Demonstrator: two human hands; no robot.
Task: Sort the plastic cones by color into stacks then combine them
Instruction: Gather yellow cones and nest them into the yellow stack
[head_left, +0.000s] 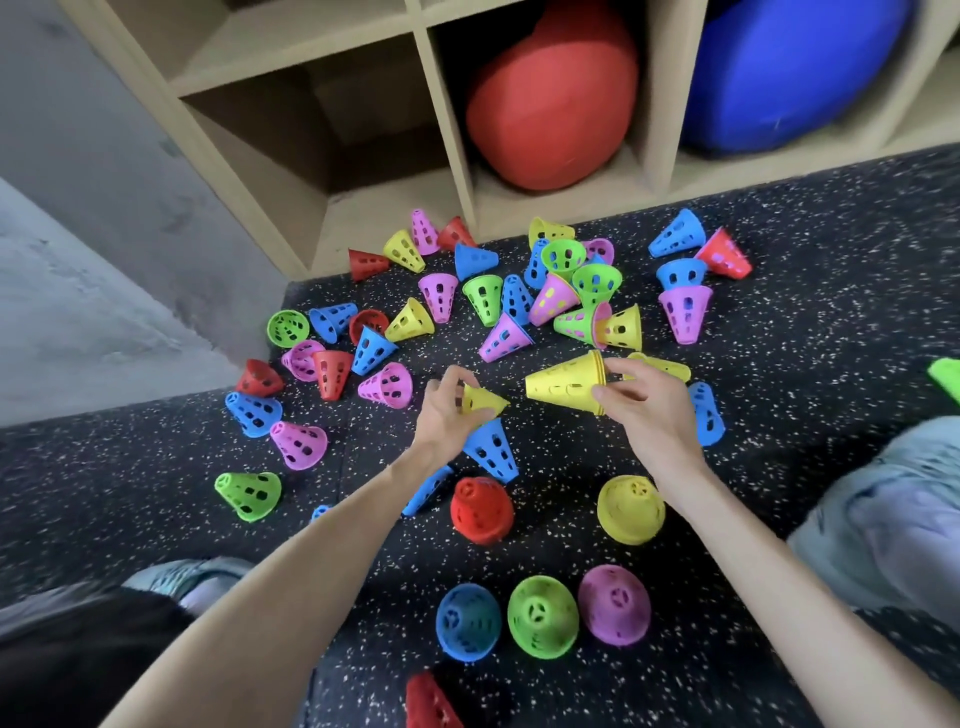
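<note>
While loose cones (387, 383) crowded the speckled floor (810, 332) up to the shelf's (470, 208) bottom edge, the right hand (644, 410) pinched the rim of a nested yellow stack (563, 387), tip pointing left. The left hand (449, 410) curled its fingers round a single yellow cone (483, 399), seemingly just short of the stack. Bare floor lay open only at the far right and near left.

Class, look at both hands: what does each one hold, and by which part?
Left hand: single yellow cone, fingers around its wide end. Right hand: nested yellow cones, gripped at the rim.
</note>
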